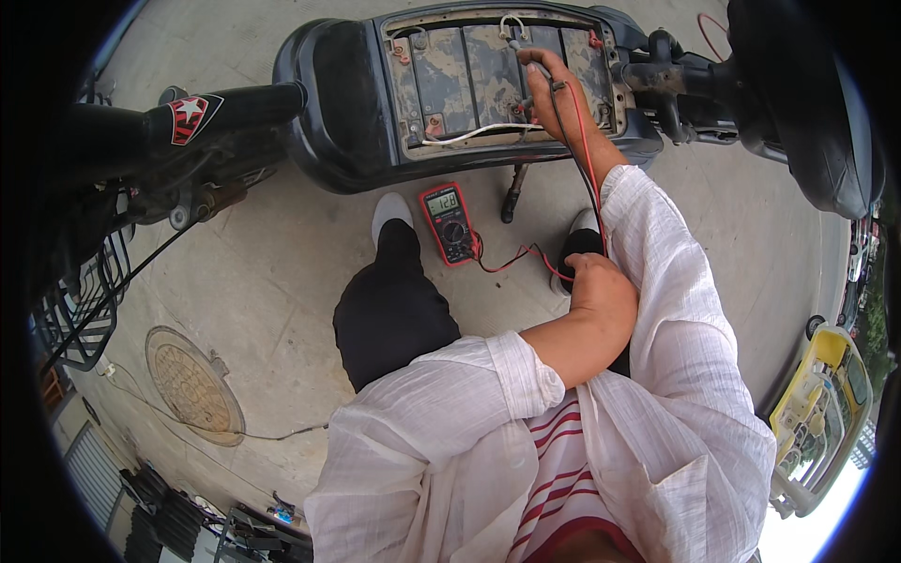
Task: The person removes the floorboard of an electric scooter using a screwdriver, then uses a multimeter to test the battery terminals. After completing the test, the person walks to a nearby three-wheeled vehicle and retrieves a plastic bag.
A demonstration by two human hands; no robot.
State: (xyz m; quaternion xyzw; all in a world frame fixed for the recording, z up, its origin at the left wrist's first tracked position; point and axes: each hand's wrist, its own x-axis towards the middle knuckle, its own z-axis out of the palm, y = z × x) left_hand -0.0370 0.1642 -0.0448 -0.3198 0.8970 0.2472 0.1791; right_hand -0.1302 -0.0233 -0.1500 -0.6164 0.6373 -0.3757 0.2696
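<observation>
The right hand [569, 101] is curled closed around the slim, hard test probes [559, 85], its fingers just over the batteries; the left hand [598, 280] is bent close against the right sleeve [671, 235], a loosely woven, crinkled white cloth, and whether it grips anything I cannot tell. Thin, smooth test leads [589, 155], one red and one black, trail along the right wrist and loop down to a multimeter [450, 223], a rounded slab with a red border, dark face, grey display and round dial, lying on the pale concrete ground [291, 235] to the left of both hands and nearer the body than the right one. Beneath the right hand, flat, dark, blocky batteries [450, 80] patched with tan grime fill a rectangular compartment, crossed near its close edge by a white cable [469, 135]; around them curves a glossy black plastic shell [343, 103], with a metal kickstand [512, 195] beneath
</observation>
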